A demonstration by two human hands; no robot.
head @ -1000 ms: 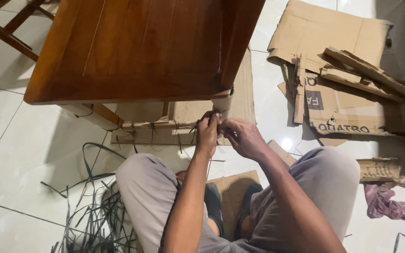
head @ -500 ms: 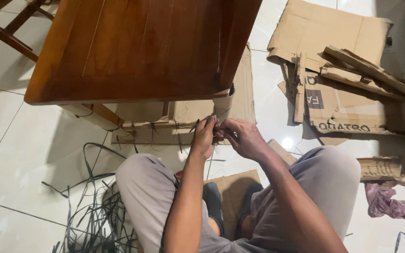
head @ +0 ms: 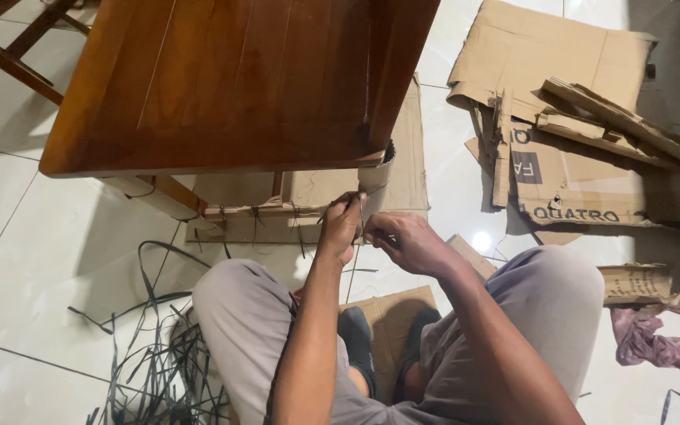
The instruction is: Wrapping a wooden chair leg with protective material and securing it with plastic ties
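Two hands: both work at the cardboard-wrapped leg [head: 373, 182] under the near right corner of the wooden table [head: 222, 79].
Left hand [head: 341, 224]: fingers pinched on a thin dark strap [head: 353, 260] beside the leg.
Right hand [head: 407, 242]: fingers curled, pinching the same strap.
Floor, left: loose black straps [head: 159, 354].
Floor, right: flattened cardboard [head: 576, 118].

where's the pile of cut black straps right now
In the head view the pile of cut black straps lies on the white tiled floor at lower left, beside the person's left knee and below the wooden table.
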